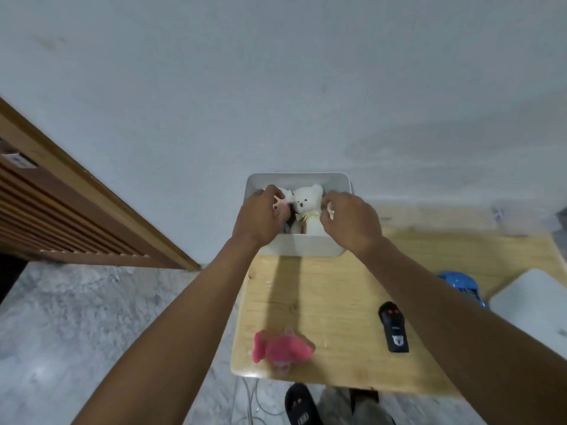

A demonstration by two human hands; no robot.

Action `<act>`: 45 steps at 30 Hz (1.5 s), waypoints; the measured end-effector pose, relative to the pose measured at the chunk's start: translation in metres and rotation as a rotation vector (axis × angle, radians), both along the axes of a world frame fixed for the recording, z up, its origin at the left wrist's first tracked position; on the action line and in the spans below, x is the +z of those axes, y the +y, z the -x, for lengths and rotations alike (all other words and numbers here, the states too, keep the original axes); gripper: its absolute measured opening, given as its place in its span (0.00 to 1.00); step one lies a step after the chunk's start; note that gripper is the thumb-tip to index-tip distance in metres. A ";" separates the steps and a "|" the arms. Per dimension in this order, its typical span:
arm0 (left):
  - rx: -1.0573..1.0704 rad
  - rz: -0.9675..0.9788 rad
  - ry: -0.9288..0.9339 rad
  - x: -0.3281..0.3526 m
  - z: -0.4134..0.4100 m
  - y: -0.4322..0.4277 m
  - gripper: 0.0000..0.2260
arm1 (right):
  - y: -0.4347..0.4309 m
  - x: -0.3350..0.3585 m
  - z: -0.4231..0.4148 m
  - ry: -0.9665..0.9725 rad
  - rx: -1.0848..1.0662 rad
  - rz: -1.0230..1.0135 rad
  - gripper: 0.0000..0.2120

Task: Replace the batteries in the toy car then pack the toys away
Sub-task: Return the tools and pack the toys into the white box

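A white box (306, 245) stands at the far edge of the wooden table (331, 302), against the wall. A white teddy bear (306, 200) sits upright inside it. My left hand (260, 216) grips a pale pink plush toy (283, 199) at the bear's left. My right hand (349, 219) pinches the bear's right side with curled fingers. A blue toy car (460, 285) lies at the right, partly hidden by my right forearm. A black remote control (394, 328) lies near the front right. A pink plush toy (280, 349) rests at the front left corner.
A white lid or box (534, 305) lies at the table's right edge. A wooden slatted panel (61, 216) runs along the left wall. Marble floor lies below, with cables (250, 400) and a black slipper (300, 404) under the table's front edge.
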State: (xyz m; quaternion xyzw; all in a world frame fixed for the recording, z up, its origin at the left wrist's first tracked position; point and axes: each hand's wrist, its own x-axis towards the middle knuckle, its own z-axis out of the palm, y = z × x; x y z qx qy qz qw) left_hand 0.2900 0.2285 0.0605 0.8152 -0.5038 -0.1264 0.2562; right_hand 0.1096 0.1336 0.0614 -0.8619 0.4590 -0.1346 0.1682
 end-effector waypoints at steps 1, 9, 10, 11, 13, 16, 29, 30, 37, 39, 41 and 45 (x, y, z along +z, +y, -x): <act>-0.033 0.059 0.008 0.005 0.009 0.009 0.09 | 0.006 -0.001 0.012 -0.022 -0.040 -0.010 0.10; -0.443 -0.437 0.179 -0.041 0.086 0.098 0.24 | 0.085 -0.075 0.118 0.182 -0.334 -0.099 0.22; -0.462 -0.543 0.194 -0.053 0.091 0.108 0.27 | 0.093 -0.084 0.128 0.262 -0.358 -0.176 0.23; -0.455 -0.654 0.251 -0.061 0.095 0.117 0.27 | 0.099 -0.093 0.138 0.341 -0.375 -0.257 0.24; -0.404 -0.847 0.486 -0.079 0.099 0.133 0.25 | 0.110 -0.108 0.155 0.435 -0.382 -0.371 0.25; -0.472 -0.802 0.383 -0.098 0.096 0.149 0.26 | 0.120 -0.122 0.164 0.365 -0.386 -0.372 0.24; -0.314 0.006 0.107 0.002 0.050 0.068 0.27 | 0.051 -0.030 0.111 -0.252 -0.184 0.167 0.26; -0.283 0.055 0.087 0.013 0.042 0.056 0.26 | 0.040 -0.017 0.097 -0.215 -0.153 0.186 0.26; -0.195 -0.054 -0.087 0.022 0.008 0.011 0.25 | -0.001 0.027 0.018 0.281 0.089 -0.056 0.23; -0.177 -0.093 -0.098 0.009 0.006 0.007 0.24 | -0.005 0.023 0.002 0.334 0.101 -0.071 0.21; -0.173 -0.101 -0.101 -0.003 0.004 0.002 0.23 | -0.010 0.015 -0.013 0.385 0.122 -0.067 0.18; -0.167 -0.139 -0.048 -0.018 -0.006 -0.008 0.22 | -0.018 -0.007 -0.030 0.431 0.182 -0.126 0.15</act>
